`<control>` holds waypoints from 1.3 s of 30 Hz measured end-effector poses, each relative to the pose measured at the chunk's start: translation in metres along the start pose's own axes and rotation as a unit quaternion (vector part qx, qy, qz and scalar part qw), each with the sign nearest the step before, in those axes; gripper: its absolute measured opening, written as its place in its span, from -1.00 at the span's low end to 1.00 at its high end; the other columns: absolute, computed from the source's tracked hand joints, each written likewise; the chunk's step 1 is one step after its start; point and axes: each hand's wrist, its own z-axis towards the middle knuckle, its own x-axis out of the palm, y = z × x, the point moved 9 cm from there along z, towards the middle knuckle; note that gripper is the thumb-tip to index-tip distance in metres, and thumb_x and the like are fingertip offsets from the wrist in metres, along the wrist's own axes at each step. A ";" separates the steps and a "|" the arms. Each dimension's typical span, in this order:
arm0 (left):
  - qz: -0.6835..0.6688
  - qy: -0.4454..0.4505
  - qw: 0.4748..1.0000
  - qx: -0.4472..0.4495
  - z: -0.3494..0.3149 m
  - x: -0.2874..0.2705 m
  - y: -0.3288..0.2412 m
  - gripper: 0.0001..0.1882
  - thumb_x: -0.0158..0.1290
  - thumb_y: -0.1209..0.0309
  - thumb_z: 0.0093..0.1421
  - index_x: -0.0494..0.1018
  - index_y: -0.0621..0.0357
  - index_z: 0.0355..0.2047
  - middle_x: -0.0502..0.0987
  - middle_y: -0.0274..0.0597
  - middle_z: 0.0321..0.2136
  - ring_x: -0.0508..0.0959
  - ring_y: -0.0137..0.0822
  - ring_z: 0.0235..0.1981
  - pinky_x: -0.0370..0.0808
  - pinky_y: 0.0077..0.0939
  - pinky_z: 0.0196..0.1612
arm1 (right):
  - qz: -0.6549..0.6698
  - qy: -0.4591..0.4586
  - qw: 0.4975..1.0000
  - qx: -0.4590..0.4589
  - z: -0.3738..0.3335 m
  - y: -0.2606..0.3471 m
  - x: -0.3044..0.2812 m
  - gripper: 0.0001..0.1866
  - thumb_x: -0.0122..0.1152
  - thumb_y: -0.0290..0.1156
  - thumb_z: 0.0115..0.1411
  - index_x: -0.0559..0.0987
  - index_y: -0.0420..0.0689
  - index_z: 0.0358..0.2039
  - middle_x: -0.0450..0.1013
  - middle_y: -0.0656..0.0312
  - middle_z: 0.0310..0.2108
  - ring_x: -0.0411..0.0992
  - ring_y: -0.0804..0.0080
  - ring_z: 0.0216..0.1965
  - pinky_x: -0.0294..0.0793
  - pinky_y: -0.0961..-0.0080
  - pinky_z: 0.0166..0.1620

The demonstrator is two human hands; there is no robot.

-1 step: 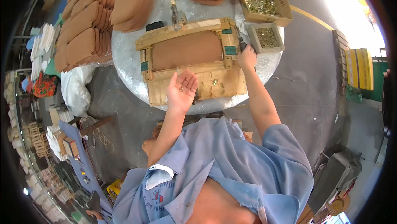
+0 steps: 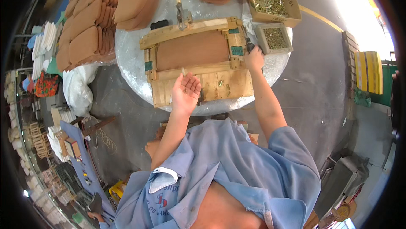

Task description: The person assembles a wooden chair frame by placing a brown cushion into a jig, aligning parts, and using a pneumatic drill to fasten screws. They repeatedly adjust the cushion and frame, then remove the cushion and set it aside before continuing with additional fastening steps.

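My left hand [image 2: 185, 93] is palm up and loosely cupped over the front of a wooden jig [image 2: 194, 75], with a few small metal pieces [image 2: 185, 90] on it. The fingers are apart and slightly curled. My right hand [image 2: 255, 58] is closed round a dark tool [image 2: 250, 45] at the jig's right side; the grip hides most of it and I cannot tell its kind. A brown curved panel [image 2: 192, 51] lies inside the jig's frame. A toggle clamp [image 2: 180, 15] stands at the far side. Loose brass-coloured hardware [image 2: 220, 83] lies on the jig's front board.
Right of the jig, a grey tray [image 2: 289, 45] of small metal pieces stands before a cardboard box [image 2: 294, 9] of brass-coloured hardware. Stacks of brown panels [image 2: 137, 2] fill the far left. A round, film-wrapped table [image 2: 129, 72] carries the jig.
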 end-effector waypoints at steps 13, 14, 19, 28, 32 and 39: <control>0.071 0.009 0.993 0.098 0.010 0.020 -0.028 -0.54 0.20 0.09 0.49 0.35 -0.04 -0.52 0.33 -0.42 -0.61 0.36 -0.46 -0.57 0.28 -0.47 -0.50 | 0.152 -0.047 0.983 -0.089 -0.011 0.003 -0.076 -0.37 0.36 -0.19 0.34 0.46 -0.26 0.30 0.56 -0.20 0.09 0.57 -0.28 0.06 0.55 -0.03 0.13; 0.111 -0.015 0.987 0.111 0.014 0.016 -0.029 -0.53 0.23 0.10 0.47 0.32 -0.07 -0.53 0.29 -0.46 -0.63 0.29 -0.49 -0.62 0.19 -0.48 -0.55 | 0.182 -0.066 0.975 -0.105 -0.023 0.004 -0.094 -0.37 0.37 -0.22 0.35 0.45 -0.27 0.32 0.56 -0.20 0.09 0.57 -0.28 0.05 0.55 -0.01 0.12; 0.388 -0.077 0.911 0.118 0.020 0.020 -0.006 -0.53 0.42 0.06 0.32 0.39 -0.13 -0.53 0.22 -0.63 -0.71 0.10 -0.66 -0.78 -0.05 -0.59 -0.71 | 0.318 -0.007 0.937 -0.142 -0.099 0.026 -0.167 -0.42 0.43 -0.40 0.31 0.52 -0.32 0.29 0.60 -0.16 0.07 0.61 -0.07 0.08 0.56 0.20 0.16; 0.436 0.202 0.873 -0.080 0.012 0.048 0.079 -0.52 0.39 -0.11 0.31 0.55 0.03 -0.31 0.44 -0.51 -0.52 0.30 -0.70 -0.62 0.14 -0.67 -0.61 | 0.335 0.171 0.919 -0.118 -0.228 0.099 -0.170 -0.34 0.58 -0.42 0.16 0.58 -0.26 0.27 0.66 -0.10 0.01 0.67 0.14 0.06 0.61 0.30 0.12; 0.559 0.232 0.793 0.069 0.022 0.040 0.058 -0.51 0.40 -0.09 0.28 0.58 0.10 -0.32 0.53 -0.42 -0.48 0.45 -0.55 -0.52 0.32 -0.57 -0.53 | 0.276 0.167 0.932 -0.167 -0.252 0.130 -0.154 -0.36 0.56 -0.35 0.12 0.60 -0.21 0.22 0.63 -0.09 0.06 0.62 -0.10 0.03 0.60 0.15 0.12; 0.473 0.134 0.861 -0.131 0.000 0.001 0.015 -0.61 0.06 -0.03 0.49 0.59 -0.06 -0.34 0.55 -0.50 -0.54 0.49 -0.60 -0.56 0.32 -0.61 -0.55 | 0.141 0.182 0.933 -0.276 -0.277 0.192 -0.136 -0.36 0.48 -0.18 0.15 0.58 -0.06 0.24 0.61 0.08 0.03 0.52 -0.03 0.10 0.52 0.03 0.10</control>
